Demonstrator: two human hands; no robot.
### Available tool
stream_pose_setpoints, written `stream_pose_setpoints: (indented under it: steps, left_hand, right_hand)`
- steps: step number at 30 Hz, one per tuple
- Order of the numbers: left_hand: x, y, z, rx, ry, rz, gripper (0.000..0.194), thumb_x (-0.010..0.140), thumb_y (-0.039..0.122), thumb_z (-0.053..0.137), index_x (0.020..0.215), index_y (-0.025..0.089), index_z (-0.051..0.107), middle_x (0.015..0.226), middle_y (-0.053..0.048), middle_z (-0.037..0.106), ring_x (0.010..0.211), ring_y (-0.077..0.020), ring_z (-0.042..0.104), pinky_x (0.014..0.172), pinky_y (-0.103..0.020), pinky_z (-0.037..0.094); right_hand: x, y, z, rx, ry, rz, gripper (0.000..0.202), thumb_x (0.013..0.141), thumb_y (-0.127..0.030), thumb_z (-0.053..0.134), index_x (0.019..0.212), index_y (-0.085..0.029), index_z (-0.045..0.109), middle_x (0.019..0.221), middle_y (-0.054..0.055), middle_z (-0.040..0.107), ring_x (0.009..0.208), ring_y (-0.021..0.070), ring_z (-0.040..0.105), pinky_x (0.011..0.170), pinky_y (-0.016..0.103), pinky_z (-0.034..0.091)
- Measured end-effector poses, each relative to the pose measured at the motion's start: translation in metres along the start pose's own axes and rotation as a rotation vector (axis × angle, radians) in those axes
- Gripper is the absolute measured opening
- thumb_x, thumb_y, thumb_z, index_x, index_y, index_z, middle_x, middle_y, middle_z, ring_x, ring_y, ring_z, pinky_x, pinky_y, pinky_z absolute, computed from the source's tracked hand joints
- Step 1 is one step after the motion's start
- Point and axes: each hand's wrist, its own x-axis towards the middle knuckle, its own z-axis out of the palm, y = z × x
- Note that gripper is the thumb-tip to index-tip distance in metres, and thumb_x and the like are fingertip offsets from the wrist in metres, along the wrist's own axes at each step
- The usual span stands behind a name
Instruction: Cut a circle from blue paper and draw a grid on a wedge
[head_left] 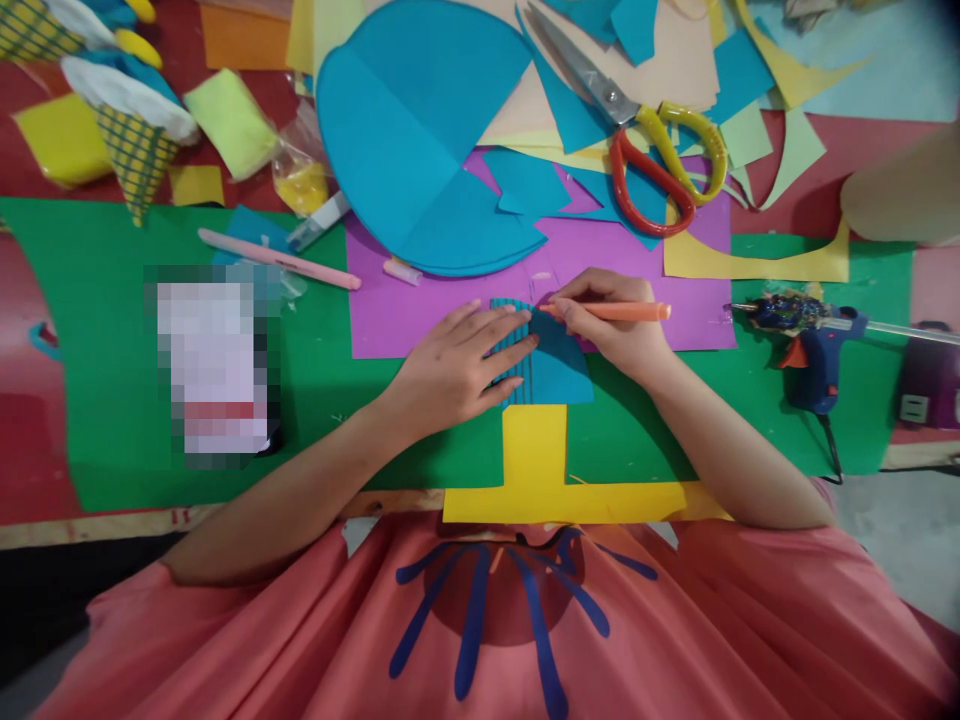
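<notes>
My right hand [611, 315] is closed around an orange marker pen [634, 312], its tip at the upper edge of a blue paper piece [559, 365]. Dark parallel lines run down the left part of that piece. My left hand [469, 365] lies flat over the lined side with its fingers spread, pressing on the paper and covering part of it. Just below sits a yellow paper strip [535, 445], meeting a longer yellow strip [622, 500] along the table's front edge. Underneath are a purple sheet [397, 330] and a green sheet [360, 400].
Large blue paper circles [420, 140] lie beyond my hands, with red-and-yellow-handled scissors [630, 125] to their right. A blue glue gun [817, 360] rests at the right. A pink marker [281, 258] and a pixelated object [214, 365] are at the left. Paper scraps cover the back.
</notes>
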Motion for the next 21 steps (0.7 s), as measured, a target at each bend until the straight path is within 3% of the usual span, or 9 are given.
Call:
stream_pose_setpoints:
  steps: [10, 15, 21]
  left_hand:
    - [-0.0011, -0.0018, 0.0026, 0.091, 0.108, 0.085, 0.039, 0.098, 0.036, 0.045, 0.131, 0.02, 0.059, 0.139, -0.011, 0.057, 0.13, -0.0258, 0.053, 0.111, -0.046, 0.041]
    - [-0.0013, -0.0014, 0.0021, 0.08, 0.07, 0.061, 0.04, 0.099, 0.037, 0.043, 0.132, 0.022, 0.059, 0.141, -0.01, 0.056, 0.132, -0.0255, 0.051, 0.112, -0.045, 0.039]
    - [-0.0015, -0.0025, 0.003, 0.116, 0.118, 0.099, 0.039, 0.098, 0.035, 0.045, 0.131, 0.02, 0.059, 0.14, -0.011, 0.057, 0.13, -0.0259, 0.053, 0.11, -0.046, 0.041]
  right_hand:
    - [0.0001, 0.0007, 0.001, -0.017, 0.003, -0.015, 0.018, 0.083, -0.031, 0.065, 0.077, -0.014, 0.068, 0.071, 0.002, 0.069, 0.058, 0.01, 0.056, 0.055, 0.024, 0.042]
    - [-0.0002, 0.0, 0.0007, -0.034, 0.003, -0.022, 0.018, 0.083, -0.029, 0.064, 0.077, -0.013, 0.069, 0.073, 0.003, 0.07, 0.061, 0.0111, 0.057, 0.056, 0.024, 0.042]
    - [0.0001, 0.0006, 0.0, -0.066, -0.011, -0.027, 0.017, 0.082, -0.029, 0.064, 0.075, -0.014, 0.069, 0.069, 0.003, 0.07, 0.061, 0.0125, 0.058, 0.056, 0.025, 0.042]
